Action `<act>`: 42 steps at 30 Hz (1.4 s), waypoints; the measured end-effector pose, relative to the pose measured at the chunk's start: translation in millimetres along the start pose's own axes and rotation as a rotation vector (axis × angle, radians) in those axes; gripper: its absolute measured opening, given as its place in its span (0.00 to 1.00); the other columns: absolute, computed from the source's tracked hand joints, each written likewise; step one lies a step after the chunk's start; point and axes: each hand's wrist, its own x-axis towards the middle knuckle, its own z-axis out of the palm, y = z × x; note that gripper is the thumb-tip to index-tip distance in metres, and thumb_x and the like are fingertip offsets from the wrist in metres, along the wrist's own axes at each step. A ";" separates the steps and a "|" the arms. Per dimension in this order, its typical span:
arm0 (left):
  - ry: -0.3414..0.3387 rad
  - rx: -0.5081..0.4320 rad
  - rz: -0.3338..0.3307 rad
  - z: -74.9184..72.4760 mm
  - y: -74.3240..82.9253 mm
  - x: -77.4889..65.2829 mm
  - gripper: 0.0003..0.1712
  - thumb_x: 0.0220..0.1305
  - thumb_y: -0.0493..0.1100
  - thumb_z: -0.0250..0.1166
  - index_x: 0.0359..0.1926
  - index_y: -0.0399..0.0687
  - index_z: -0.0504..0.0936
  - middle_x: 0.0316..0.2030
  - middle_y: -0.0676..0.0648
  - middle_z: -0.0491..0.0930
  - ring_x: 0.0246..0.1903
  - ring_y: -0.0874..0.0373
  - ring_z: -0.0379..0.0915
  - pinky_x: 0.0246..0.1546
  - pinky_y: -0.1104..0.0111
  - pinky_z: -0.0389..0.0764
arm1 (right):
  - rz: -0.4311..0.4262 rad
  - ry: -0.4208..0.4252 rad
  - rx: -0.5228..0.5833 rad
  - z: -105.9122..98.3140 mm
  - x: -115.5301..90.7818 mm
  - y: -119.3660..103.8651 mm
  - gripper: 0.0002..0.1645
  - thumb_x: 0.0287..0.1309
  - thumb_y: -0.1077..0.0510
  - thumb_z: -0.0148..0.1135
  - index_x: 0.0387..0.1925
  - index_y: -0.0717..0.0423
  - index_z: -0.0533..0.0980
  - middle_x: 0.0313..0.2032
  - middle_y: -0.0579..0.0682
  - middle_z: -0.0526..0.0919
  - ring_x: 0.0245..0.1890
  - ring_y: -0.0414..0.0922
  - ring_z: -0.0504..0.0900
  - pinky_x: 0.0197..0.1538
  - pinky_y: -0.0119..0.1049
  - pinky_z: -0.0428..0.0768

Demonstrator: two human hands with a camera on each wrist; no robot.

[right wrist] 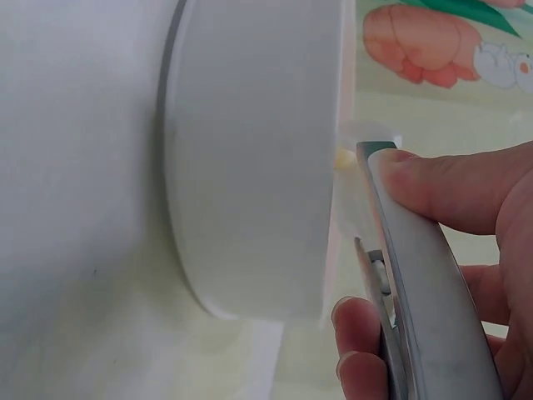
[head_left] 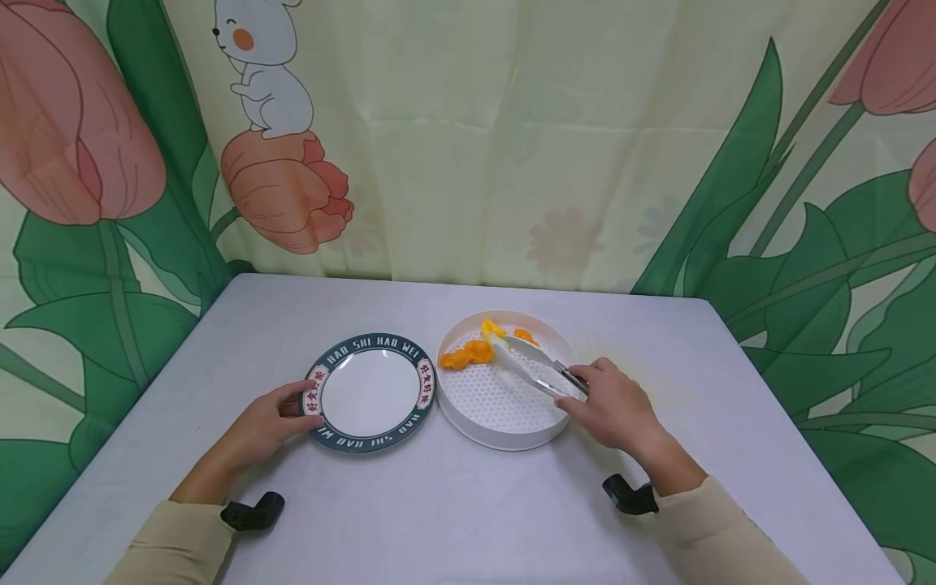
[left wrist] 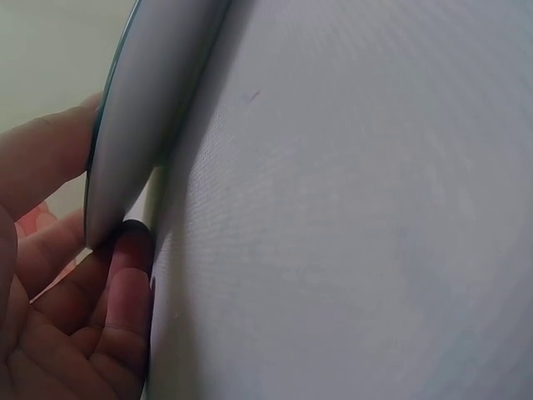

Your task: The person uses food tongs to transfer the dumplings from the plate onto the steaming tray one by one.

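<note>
My left hand (head_left: 257,431) pinches the left rim of a white plate (head_left: 373,394) with a dark green lettered border. In the left wrist view the thumb lies on the upper side of the plate (left wrist: 154,92) and curled fingers are at its underside. My right hand (head_left: 613,406) grips metal tongs (head_left: 550,375) with pale tips, thumb on one arm and fingers on the other in the right wrist view. Those tips reach into a round white steamer-like tray (head_left: 504,414) and touch a yellow piece (head_left: 491,327); whether they clamp it I cannot tell. Orange pieces (head_left: 468,354) lie beside it.
A white-covered table (head_left: 453,512) carries everything, with plate and tray side by side. Another orange piece (head_left: 524,335) lies at the tray's far side. Behind the table hangs a curtain (head_left: 468,162) printed with tulips.
</note>
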 end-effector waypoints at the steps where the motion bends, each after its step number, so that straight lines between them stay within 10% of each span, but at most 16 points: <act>1: 0.000 0.000 0.001 0.0 0.1 -0.2 0.49 0.62 0.55 0.71 0.74 0.36 0.60 0.60 0.27 0.70 0.57 0.35 0.67 0.56 0.44 0.76 | 0.003 -0.003 -0.006 -0.6 -0.5 2.1 0.35 0.58 0.47 0.68 0.60 0.66 0.76 0.41 0.56 0.76 0.32 0.48 0.72 0.28 0.37 0.70; 24: -0.004 0.004 -0.015 0.1 0.2 -1.5 0.49 0.62 0.56 0.71 0.75 0.38 0.60 0.60 0.28 0.70 0.57 0.35 0.67 0.56 0.44 0.74 | 0.023 -0.009 -0.084 0.6 4.6 6.8 0.38 0.58 0.45 0.70 0.61 0.67 0.75 0.44 0.60 0.76 0.33 0.49 0.74 0.30 0.39 0.75; 42: -0.002 0.011 0.005 0.5 -1.4 -0.4 0.50 0.62 0.56 0.71 0.74 0.36 0.59 0.60 0.28 0.71 0.58 0.35 0.67 0.57 0.43 0.74 | 0.019 0.036 0.217 4.3 -6.8 -9.3 0.47 0.51 0.41 0.74 0.65 0.65 0.71 0.44 0.57 0.72 0.33 0.47 0.72 0.30 0.36 0.71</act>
